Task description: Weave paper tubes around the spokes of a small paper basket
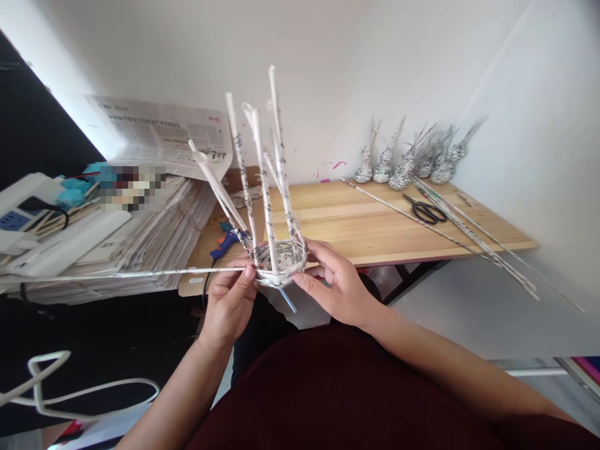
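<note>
Newsprint basket (pixel 276 279) held up in front of worktop (pixel 323 219). Left hand (pixel 229 303): fingers closed, pinching long paper stick (pixel 159 272) at basket wall. Right hand (pixel 337 287): fingers curved part-open round basket's side, apparently gripping; far fingertips hidden.

Small woven paper basket (pixel 280 279), held aloft, tall stakes (pixel 265 187) (some leaning), strand (pixel 154 272) stretching left

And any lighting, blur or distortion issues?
Head view: pale wall bright, dimming top right; very dark below the newspaper stack; woven paper piece, left hand and right hand fairly sharp; right forearm looks stretched; gourd shapes smeared toward their tips; pixelated patch over the stack's top.
</note>
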The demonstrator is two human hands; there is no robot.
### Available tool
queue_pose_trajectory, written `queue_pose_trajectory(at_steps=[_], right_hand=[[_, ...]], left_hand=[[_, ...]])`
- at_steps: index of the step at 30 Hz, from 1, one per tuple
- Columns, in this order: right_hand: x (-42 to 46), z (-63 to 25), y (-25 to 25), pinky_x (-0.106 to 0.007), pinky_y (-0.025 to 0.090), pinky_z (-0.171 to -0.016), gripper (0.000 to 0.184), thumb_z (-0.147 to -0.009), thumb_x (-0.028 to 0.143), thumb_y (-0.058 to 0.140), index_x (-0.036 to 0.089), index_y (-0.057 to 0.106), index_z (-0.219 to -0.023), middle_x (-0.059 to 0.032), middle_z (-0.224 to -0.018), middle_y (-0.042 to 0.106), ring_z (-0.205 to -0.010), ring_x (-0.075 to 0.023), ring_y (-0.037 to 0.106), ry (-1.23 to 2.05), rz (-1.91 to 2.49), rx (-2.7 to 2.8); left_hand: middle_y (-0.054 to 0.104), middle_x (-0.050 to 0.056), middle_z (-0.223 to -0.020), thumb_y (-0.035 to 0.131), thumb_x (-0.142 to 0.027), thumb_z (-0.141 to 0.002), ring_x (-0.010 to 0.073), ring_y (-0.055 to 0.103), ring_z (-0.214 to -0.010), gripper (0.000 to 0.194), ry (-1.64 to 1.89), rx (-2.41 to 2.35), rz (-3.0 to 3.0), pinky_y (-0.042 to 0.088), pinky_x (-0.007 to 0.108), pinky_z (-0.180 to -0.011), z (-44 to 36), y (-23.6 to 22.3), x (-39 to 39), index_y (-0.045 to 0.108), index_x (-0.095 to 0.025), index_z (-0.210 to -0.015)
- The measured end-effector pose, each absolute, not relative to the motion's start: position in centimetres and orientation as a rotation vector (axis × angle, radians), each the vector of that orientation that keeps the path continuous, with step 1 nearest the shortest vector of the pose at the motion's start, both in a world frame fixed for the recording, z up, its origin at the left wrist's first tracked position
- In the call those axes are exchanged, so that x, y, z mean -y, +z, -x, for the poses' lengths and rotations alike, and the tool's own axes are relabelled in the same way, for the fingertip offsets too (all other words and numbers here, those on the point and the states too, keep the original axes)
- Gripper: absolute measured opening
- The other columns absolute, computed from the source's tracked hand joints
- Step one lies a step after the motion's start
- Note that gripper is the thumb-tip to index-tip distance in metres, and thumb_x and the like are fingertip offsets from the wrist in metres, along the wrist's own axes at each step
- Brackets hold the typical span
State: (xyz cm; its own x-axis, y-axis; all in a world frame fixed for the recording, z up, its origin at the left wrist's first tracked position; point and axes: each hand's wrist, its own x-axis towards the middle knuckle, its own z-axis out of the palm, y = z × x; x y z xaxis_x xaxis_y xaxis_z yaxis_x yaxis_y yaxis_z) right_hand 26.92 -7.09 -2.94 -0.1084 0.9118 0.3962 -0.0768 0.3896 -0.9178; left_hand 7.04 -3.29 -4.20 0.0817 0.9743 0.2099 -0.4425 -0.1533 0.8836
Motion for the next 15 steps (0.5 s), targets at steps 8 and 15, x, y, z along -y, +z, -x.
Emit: queue_pose_trajectory(at_steps=[8,15], right_hand=[[7.73,-26.95,-2.2,-0.041,0.062,-0.091,0.062,-0.086,0.03,0.076,0.027,0.051,-0.142,-0.0123,-0.142,0.055,-0.117,-0.0247,0.063,0.968,0.84,1.406],[7.93,-27.13,-2.07,-0.041,0.062,-0.091,0.056,-0.086,0.025,0.073,0.025,0.053,-0.138,-0.0125,-0.14,0.058,-0.116,-0.0243,0.064,0.981,0.856,1.379]], left_hand=[[0.075,0.009,-0.114,0.078,-0.033,-0.084,0.021,0.072,-0.098,0.014,1.352,-0.643,-1.031,0.06,0.031,-0.081,-6.36,-4.77,2.81,0.074,-0.021,-0.089],[0.073,0.008,-0.121,0.08,-0.033,-0.081,0.0221,0.071,-0.105,0.015,1.325,-0.623,-1.055,0.06,0.031,-0.082,-6.57,-4.58,2.93,0.074,-0.021,-0.086]])
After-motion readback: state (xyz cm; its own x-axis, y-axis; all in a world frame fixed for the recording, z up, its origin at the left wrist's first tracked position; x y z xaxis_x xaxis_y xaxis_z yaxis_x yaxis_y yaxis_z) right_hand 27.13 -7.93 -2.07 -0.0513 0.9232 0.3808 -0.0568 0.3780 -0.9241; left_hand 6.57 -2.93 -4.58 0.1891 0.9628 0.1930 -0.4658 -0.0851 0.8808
